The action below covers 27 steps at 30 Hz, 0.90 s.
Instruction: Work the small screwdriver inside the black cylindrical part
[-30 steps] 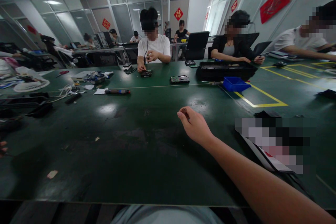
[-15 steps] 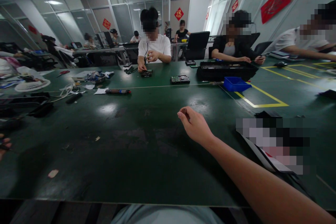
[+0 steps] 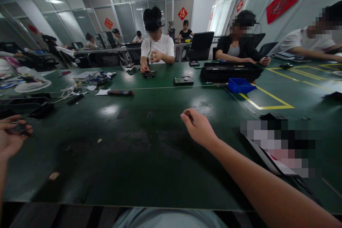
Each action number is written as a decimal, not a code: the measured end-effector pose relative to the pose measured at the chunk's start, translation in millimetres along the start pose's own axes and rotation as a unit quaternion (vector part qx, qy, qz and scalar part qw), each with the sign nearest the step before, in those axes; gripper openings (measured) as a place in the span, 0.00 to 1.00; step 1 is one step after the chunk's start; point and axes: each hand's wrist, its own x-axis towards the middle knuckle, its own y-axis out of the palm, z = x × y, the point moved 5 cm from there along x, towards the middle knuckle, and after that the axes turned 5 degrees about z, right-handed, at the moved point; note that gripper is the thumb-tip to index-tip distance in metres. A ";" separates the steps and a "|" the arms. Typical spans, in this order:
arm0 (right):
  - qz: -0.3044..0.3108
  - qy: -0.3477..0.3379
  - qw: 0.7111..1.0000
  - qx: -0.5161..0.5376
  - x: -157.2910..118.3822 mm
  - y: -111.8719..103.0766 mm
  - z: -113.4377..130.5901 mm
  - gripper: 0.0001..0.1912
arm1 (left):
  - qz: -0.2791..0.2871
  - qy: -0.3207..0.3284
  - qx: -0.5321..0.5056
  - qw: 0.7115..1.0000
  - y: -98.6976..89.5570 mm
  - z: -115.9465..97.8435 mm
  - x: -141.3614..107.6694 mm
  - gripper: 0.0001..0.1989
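Head view: the left hand (image 3: 12,137), cut by the frame's left edge, has its fingers half curled around a small dark part (image 3: 18,128), too blurred to identify, held above the tabletop (image 3: 139,167). The right hand (image 3: 199,126) is near the middle, its fingers curled in and the thumb close to the index finger; a small brownish piece (image 3: 188,114) shows inside the curl, too small to name.

One second ago only some fingertips of the left hand showed at the left edge; now much of the hand and some forearm are in view, and its shadow lies farther right across the tabletop. The right hand keeps its place and its curl.

Beyond the hands lie a grey cylindrical tool (image 3: 120,92) with a red end, a hard drive (image 3: 184,80) and a blue bin (image 3: 241,85). Across the tabletop, a co-worker in a white T-shirt (image 3: 157,46) bends over a dark device (image 3: 149,74).

A red diamond sign (image 3: 182,13) on the far wall reads 福. The writing on the large red banner (image 3: 282,2) at upper right cannot be made out.
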 end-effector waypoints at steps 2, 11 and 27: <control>0.000 0.001 1.000 0.002 -0.3 -0.4 0.7 0.12 | -0.006 -0.045 -0.125 0.991 16.4 2.6 6.6 0.16; -0.007 -0.007 1.000 -0.007 -1.5 -4.2 2.7 0.13 | 0.292 0.065 -0.075 0.951 167.7 -103.6 -67.9 0.26; -0.031 -0.015 0.999 -0.003 -2.7 -3.5 4.6 0.09 | 0.419 0.265 0.016 0.868 314.8 -148.5 -170.4 0.18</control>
